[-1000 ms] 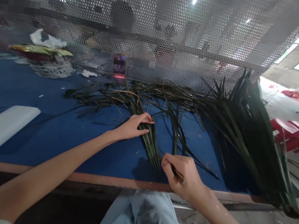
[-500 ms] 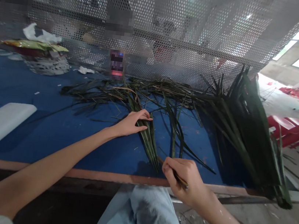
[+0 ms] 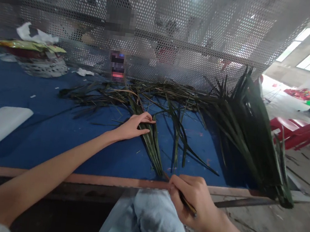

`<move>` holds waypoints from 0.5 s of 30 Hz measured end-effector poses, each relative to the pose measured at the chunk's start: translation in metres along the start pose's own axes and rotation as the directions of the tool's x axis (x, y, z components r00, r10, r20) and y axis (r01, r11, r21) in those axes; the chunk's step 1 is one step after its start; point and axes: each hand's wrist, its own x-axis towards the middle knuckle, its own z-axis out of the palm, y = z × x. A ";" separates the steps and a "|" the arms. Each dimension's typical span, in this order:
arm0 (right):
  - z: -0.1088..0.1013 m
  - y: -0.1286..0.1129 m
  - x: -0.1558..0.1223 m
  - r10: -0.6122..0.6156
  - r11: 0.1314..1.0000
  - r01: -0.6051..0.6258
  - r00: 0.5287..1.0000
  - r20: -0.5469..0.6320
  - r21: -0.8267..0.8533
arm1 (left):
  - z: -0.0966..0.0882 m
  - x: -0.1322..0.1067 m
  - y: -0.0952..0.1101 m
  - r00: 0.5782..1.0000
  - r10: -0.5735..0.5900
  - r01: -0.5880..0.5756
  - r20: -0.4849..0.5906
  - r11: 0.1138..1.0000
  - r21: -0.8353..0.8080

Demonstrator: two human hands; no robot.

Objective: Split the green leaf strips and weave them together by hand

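My left hand point(image 3: 136, 126) bends over a bundle of long green leaves point(image 3: 153, 148) on the blue table, pressing it with the fingers on one side and the thumb on the other. The leaves narrow to a tip near the table's front edge. My right hand point(image 3: 191, 199) is closed around a thin tool with a brown handle point(image 3: 188, 205), over the front edge. The tool's narrow end points at the tip of the leaves; its exact kind is mostly hidden by my fingers. Loose leaf strips point(image 3: 182, 135) lie to the right of the bundle.
A heap of thin leaf strips point(image 3: 97, 94) stretches along the perforated metal screen point(image 3: 156, 28). Large uncut leaves point(image 3: 256, 134) lean over the right edge. A white slab-like object point(image 3: 0, 130) and a basket point(image 3: 42, 65) with a packet are on the left. Red chairs point(image 3: 305, 127) stand beyond.
My right hand has moved slightly down and toward me with the tool, away from the loose strips. My left hand stays on the leaves. The whole view has shifted a little.
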 end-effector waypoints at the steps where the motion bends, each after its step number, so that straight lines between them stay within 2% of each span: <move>1: 0.000 -0.002 -0.002 -0.006 1.000 0.006 1.000 -0.004 -0.007 | 0.000 0.000 0.000 1.000 -0.003 0.003 0.002 1.000 -0.001; 6: 0.003 -0.008 -0.014 -0.065 0.997 0.067 0.996 -0.057 0.030 | 0.001 -0.002 0.002 1.000 0.008 -0.008 -0.006 1.000 -0.010; 10: -0.002 -0.002 -0.021 -0.085 0.995 0.094 0.965 -0.250 0.024 | 0.004 -0.004 0.010 0.996 0.021 -0.018 -0.082 0.999 0.038; 12: -0.004 0.005 -0.017 -0.046 0.999 0.046 0.950 -0.310 -0.009 | 0.004 -0.005 0.014 0.987 0.032 -0.016 -0.159 0.995 0.098; 15: 0.000 0.021 0.004 0.042 0.985 -0.085 0.962 -0.268 -0.148 | 0.001 -0.007 0.016 0.959 0.045 0.000 -0.280 0.987 0.160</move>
